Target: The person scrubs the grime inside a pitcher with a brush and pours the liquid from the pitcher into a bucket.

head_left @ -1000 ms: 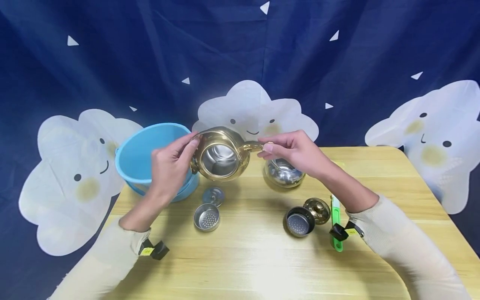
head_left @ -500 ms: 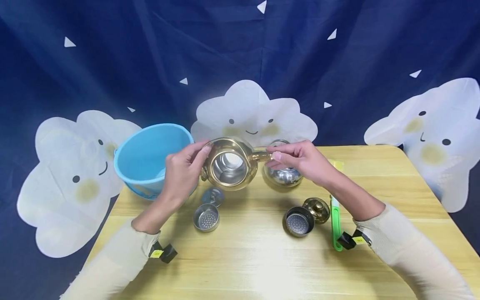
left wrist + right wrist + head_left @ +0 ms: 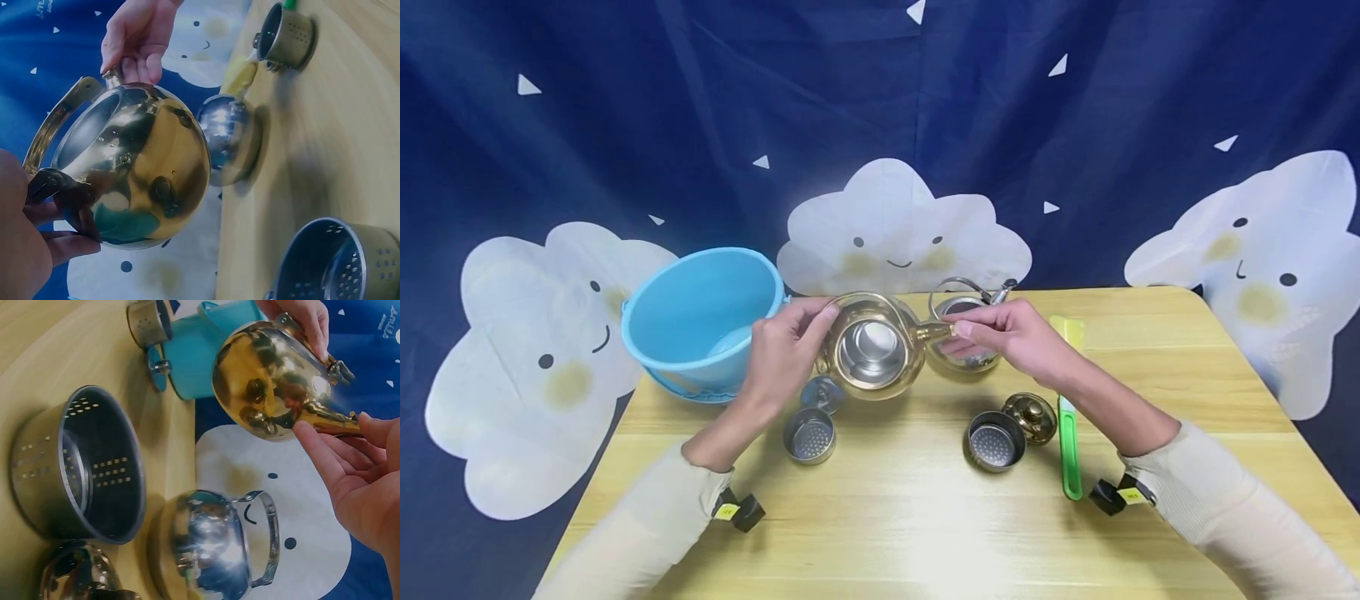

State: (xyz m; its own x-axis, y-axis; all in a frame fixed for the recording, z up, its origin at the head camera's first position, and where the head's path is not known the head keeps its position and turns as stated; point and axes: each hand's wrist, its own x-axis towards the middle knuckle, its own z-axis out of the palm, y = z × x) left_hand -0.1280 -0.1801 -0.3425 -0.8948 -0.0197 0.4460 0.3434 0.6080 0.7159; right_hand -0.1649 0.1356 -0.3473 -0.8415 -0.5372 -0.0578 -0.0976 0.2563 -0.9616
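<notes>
Between both hands, above the table, hangs a gold teapot (image 3: 912,367) without its lid, its round opening tilted toward the head camera. My left hand (image 3: 784,354) grips it at the left, thumb near the rim, with the fingers by the handle's hinge in the left wrist view. Thumb and fingers of my right hand (image 3: 1018,337) pinch the spout (image 3: 331,422). Behind the right hand, a silver teapot (image 3: 973,362), also lidless, stands on the table with its handle raised. Fingers partly hide it in the head view.
A blue bucket (image 3: 651,354) stands back left. Near it are a silver lid (image 3: 822,394) and a perforated strainer (image 3: 811,442). Another strainer (image 3: 995,446) and a gold lid (image 3: 1033,417) lie right of centre, beside a green-handled brush (image 3: 1070,454) with a yellow head.
Both hands have brought the gold teapot down and to the right, closer to the table. More of the silver teapot's handle and spout now shows. The grip looks the same.
</notes>
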